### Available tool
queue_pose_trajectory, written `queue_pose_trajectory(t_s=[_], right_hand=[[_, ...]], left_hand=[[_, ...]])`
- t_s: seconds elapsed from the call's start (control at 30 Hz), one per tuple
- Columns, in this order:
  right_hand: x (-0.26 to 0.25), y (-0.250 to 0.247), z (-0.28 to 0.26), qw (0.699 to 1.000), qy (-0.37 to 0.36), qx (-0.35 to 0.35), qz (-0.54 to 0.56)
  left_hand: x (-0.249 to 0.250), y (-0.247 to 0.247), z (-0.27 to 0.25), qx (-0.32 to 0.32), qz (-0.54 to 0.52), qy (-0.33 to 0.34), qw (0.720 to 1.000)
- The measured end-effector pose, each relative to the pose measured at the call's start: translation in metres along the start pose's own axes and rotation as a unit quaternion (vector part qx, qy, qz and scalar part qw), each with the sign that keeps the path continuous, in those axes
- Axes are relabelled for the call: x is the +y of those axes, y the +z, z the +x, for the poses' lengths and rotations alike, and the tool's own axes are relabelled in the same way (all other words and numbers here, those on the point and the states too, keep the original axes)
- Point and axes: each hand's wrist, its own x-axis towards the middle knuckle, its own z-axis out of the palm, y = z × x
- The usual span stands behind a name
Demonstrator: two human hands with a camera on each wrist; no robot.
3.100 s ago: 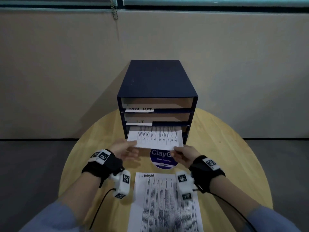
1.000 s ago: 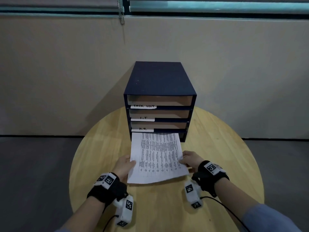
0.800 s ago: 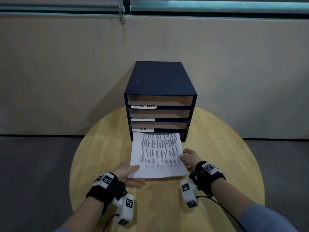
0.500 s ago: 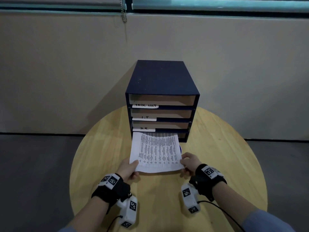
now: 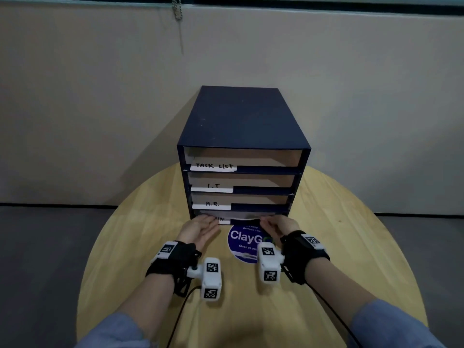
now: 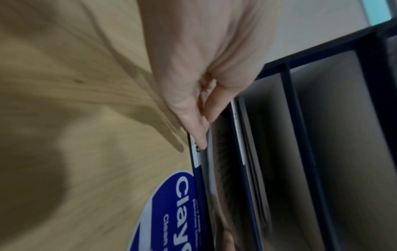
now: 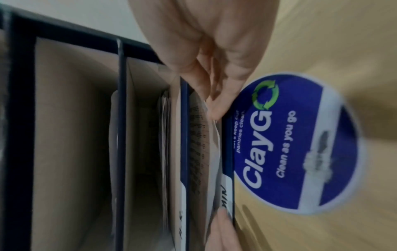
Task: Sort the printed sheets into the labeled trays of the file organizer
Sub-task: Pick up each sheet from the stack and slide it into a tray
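Sheet (image 7: pixel 200 135) lies almost wholly inside the bottom tray (image 5: pixel 241 217) of the organizer (image 5: pixel 241 136) on the desk (image 5: pixel 351 247). Left hand (image 5: pixel 200 229) and right hand (image 5: pixel 278 226), fingers straight and holding nothing, touch the tray's front edge on either side of a blue sticker (image 5: pixel 242 244).

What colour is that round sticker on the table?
The sticker is blue with white lettering and a green recycling-arrows ring; the right wrist view shows it best.

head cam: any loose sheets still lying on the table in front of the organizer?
No. Between the file organizer and the person, the table shows only the round blue sticker and the two hands.
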Motion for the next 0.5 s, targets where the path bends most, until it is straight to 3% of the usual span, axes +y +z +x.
queue_pose_trajectory(t_s=[0.23, 0.33, 0.43, 0.5], right_hand=[[0.006, 0.019, 0.01, 0.999, 0.02, -0.044, 0.019], [0.016, 0.011, 0.005, 0.998, 0.02, -0.06, 0.03], [0.024, 0.006, -0.014, 0.995, 0.002, -0.041, -0.09], [0.029, 0.005, -0.033, 0.973, -0.033, -0.033, -0.225]], left_hand=[[0.001, -0.001, 0.023, -0.023, 0.04, 0.007, 0.999], [-0.002, -0.01, 0.02, 0.005, 0.103, 0.017, 0.995], [-0.012, -0.016, 0.007, 0.033, 0.233, 0.034, 0.971], [-0.019, -0.021, -0.007, 0.005, 0.366, 0.04, 0.93]])
